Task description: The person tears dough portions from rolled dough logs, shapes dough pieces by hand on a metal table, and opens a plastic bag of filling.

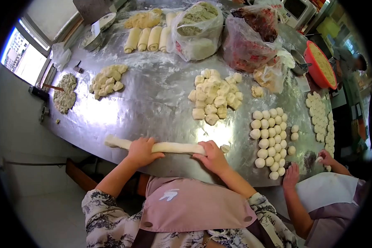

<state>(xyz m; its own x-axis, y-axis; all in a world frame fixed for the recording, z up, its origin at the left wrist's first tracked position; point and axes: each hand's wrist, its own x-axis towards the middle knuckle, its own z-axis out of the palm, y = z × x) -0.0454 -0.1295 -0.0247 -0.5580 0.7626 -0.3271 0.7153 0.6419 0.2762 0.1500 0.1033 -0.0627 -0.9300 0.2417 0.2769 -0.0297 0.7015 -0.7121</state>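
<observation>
A long pale dough roll (177,148) lies crosswise near the table's front edge. My left hand (144,152) is wrapped over it left of the middle, and the roll's thinner end sticks out beyond that hand. My right hand (213,156) grips the roll's right end, thumb and fingers around it. Just right of this hand lies a small dough piece (225,149). A pile of cut dough pieces (215,94) sits farther back, and rows of round dough balls (272,138) are to the right.
Dough rolls (154,38), a bag of green filling (199,20) and a bag of dark red filling (256,25) stand at the back. More dough pieces (107,80) lie left. A red basin (319,64) is at right; a co-worker's hands (291,175) work beside the balls.
</observation>
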